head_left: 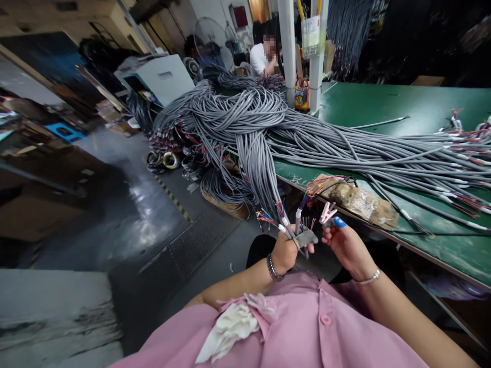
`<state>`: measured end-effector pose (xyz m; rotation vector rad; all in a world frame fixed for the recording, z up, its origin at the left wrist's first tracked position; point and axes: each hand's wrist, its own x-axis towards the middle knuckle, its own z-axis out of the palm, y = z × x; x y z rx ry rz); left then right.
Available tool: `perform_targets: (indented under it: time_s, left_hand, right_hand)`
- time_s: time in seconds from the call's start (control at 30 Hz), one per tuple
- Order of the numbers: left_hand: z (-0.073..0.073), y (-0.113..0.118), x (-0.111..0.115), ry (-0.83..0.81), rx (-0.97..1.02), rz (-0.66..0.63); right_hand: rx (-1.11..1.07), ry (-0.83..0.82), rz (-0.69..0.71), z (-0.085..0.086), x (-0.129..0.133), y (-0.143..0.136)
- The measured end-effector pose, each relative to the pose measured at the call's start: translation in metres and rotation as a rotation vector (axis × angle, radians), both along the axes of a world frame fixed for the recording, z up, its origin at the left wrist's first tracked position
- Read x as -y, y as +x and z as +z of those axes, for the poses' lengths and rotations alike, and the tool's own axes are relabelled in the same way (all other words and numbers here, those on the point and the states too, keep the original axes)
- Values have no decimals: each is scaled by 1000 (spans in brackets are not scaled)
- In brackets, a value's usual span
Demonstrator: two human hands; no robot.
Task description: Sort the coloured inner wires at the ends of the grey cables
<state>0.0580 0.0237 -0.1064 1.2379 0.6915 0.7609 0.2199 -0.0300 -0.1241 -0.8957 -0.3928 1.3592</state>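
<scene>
Low in the middle, my left hand [286, 253] is closed around the ends of several grey cables [282, 221]. Their stripped ends fan out in thin coloured wires [266, 216] above the fist. A grey wrap [306, 238] covers a digit of that hand. Just to its right, my right hand [345, 248] has its fingers pinched together at a small pink clip [328, 212], which sticks up from the fingertips. Blue tape [339, 222] is wound on one of its digits. Red and orange leads [316, 188] run close behind the clip.
A large heap of grey cables [238, 110] lies across the green table [368, 102] and hangs over its edge. A wooden block wrapped in clear tape [358, 202] sits at the near edge. White posts [287, 51] rise behind. A person [261, 56] sits farther back.
</scene>
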Motion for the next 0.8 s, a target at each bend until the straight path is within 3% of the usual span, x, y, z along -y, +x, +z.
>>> perform_targets:
  time_s: [0.13, 0.3, 0.37, 0.47, 0.53, 0.8]
  left_hand:
    - [3, 7, 0, -23, 54, -31]
    - [3, 14, 0, 3, 33, -36]
    - [0, 15, 0, 13, 18, -40]
    - [-4, 16, -1, 27, 16, -51]
    - [-5, 16, -1, 34, 18, -55]
    - [-6, 15, -2, 39, -9, -58]
  right_hand:
    - [83, 44, 46, 5, -9, 4]
    - [491, 78, -220, 1, -17, 2]
    - [424, 83, -195, 0, -19, -1]
    - [127, 79, -64, 2, -23, -4]
    - [-19, 58, -64, 4, -25, -5]
    - [-94, 43, -169, 6, -28, -6]
